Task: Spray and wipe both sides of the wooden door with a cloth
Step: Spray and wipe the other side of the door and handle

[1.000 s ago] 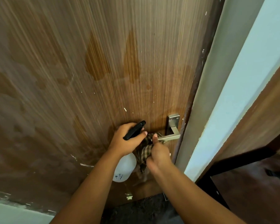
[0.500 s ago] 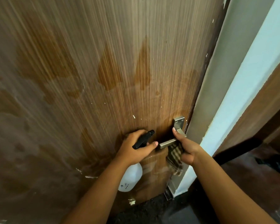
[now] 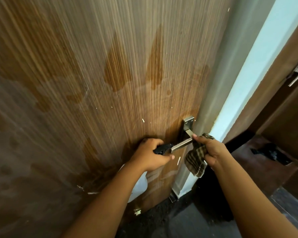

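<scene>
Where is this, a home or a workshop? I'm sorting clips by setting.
Most likely an indoor hallway in a home or flat: a wooden door with a lever handle, a pale wall, and a second door nearby.

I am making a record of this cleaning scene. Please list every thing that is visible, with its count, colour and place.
door: one, brown wood with darker wet patches, fills left and centre
handle: one, silver, at door's right edge
cloth: one, brown checked, hanging from right hand
bottle: one, white with black nozzle, in left hand
frame: one, grey and pale blue, right of door
second door: one, brown, far right
floor: dark, bottom
left hand: grips bottle
right hand: holds cloth by handle
</scene>
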### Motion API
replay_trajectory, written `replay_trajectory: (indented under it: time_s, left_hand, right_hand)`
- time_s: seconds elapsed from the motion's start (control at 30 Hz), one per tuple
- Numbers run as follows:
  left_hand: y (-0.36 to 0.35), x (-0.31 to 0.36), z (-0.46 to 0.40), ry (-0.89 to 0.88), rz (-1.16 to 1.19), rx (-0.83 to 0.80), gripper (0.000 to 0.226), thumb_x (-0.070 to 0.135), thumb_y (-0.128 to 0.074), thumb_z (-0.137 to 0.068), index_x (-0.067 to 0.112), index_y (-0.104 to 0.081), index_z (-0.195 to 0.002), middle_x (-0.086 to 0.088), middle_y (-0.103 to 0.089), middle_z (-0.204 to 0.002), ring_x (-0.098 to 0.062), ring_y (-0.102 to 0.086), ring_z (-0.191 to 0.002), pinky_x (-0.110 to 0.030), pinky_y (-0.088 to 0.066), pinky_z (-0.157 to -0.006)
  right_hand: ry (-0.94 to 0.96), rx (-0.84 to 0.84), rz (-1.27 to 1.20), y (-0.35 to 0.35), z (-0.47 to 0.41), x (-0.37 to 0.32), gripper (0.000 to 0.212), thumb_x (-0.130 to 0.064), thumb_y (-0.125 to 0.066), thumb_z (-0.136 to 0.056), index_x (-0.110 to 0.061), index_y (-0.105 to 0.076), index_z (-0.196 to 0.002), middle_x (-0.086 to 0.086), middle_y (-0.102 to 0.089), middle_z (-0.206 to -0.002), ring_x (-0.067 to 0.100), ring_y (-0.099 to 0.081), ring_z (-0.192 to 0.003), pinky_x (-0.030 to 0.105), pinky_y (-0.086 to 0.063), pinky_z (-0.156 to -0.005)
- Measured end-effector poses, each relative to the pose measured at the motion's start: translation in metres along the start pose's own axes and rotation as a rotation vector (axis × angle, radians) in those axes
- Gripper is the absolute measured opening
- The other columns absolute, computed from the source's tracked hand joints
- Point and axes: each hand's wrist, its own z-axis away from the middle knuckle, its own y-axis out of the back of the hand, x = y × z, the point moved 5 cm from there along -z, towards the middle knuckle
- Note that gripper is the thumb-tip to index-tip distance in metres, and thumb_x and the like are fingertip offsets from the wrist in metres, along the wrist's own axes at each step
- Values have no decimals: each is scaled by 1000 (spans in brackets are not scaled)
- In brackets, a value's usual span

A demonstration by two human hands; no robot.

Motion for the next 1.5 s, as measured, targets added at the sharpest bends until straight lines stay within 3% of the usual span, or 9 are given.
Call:
replay_trajectory:
  time_s: [0.1, 0.23, 0.33, 0.43, 0.67, 0.9, 1.13, 1.33, 1.5]
  left_hand:
    - [0, 4, -2, -39, 28, -94, 40, 52, -81, -77, 18, -60, -81, 6, -58, -72, -8, -56, -66, -24, -44, -61]
    - [-4, 3, -3, -51, 41, -180, 34, 50, -82, -76, 23, -60, -75, 7, -60, -69, -7, -57, -63, -23, -45, -59]
    - [-6, 2, -3, -31, 6, -133, 26, 42, -82, -78, 23, -64, -81, 3, -64, -75, -9, -60, -68, -23, -46, -59]
    - [-5, 3, 0, -79, -9, -26, 26, 40, -78, -81, 19, -63, -87, 2, -65, -77, -13, -62, -72, -30, -53, -66]
    - [-7, -3, 2, -168, 34, 68, 26, 35, -72, -78, 15, -55, -80, -7, -61, -70, -25, -61, -66, -44, -55, -64]
    - [-12, 3, 4, -259, 27, 172, 17, 31, -62, -78, 19, -51, -74, 2, -51, -60, -20, -51, -55, -34, -44, -55]
    - [-7, 0, 5, -215, 8, 183, 32, 46, -62, -75, 17, -50, -73, 1, -53, -59, -19, -54, -56, -32, -47, -56]
    - [-6, 1, 4, -192, -18, 192, 24, 41, -62, -74, 19, -51, -74, 4, -53, -61, -19, -56, -60, -35, -50, -60]
    - [-4, 0, 6, -200, -11, 170, 24, 43, -59, -72, 21, -50, -74, 4, -53, -62, -16, -54, -60, -35, -52, -62]
  right_hand:
    - [54, 52, -7, 4, 14, -12, 25, 11, -68, -78, -2, -63, -99, 14, -67, -88, 24, -69, -75, 38, -55, -66]
    - [402, 164, 107, 2, 33, -31, 18, -10, -62, -94, -19, -58, -109, 6, -66, -104, 23, -66, -94, 43, -55, -84]
    - [926, 225, 714, -15, 60, -50, 23, -9, -53, -95, -18, -59, -116, 2, -59, -112, 18, -56, -101, 33, -46, -85]
    - [1337, 0, 1436, -45, 69, -26, 34, -9, -40, -84, -12, -64, -107, 8, -62, -106, 27, -53, -93, 37, -46, -77]
    - [1176, -5, 1671, -58, 60, -15, 27, -28, -34, -81, -22, -60, -83, -7, -59, -82, 23, -47, -89, 33, -31, -68]
    - [918, -88, 1941, -90, 68, -2, 15, -32, -43, -94, -28, -57, -92, -9, -62, -102, 17, -46, -107, 36, -35, -86]
    - [1352, 31, 1917, -57, 73, -30, 45, -23, -31, -75, -37, -72, -85, -18, -61, -81, 19, -40, -88, 36, -31, -74]
    - [1319, 68, 1678, -71, 76, 3, 42, -23, -28, -73, -22, -69, -77, -7, -58, -75, 28, -47, -82, 37, -43, -58]
    - [1410, -118, 1723, -53, 65, 11, 29, -19, -42, -84, -21, -67, -100, -5, -61, -94, 29, -51, -95, 43, -44, -82]
